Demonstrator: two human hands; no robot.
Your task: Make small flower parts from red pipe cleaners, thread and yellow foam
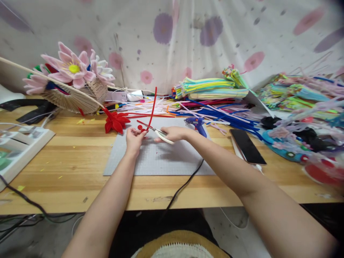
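My left hand (133, 140) is over the back left of the grey cutting mat, fingers pinched on a red pipe cleaner (153, 107). One end of the pipe cleaner stands upright, and small red curls show by the fingertips. My right hand (173, 134) is closed around white-handled pliers (164, 137). Their jaws reach left to the red strand just beside my left fingertips; whether they grip it is too small to tell. A red fuzzy flower (116, 122) on a long pale stem lies left of my left hand.
A blue glue gun (198, 125) lies behind my right hand, its black cord crossing the mat (150, 166). Pipe cleaner bundles (212, 87) line the back. A phone (247, 146) is at right, a power strip (27, 152) at left, and pink flowers (68, 68) stand back left.
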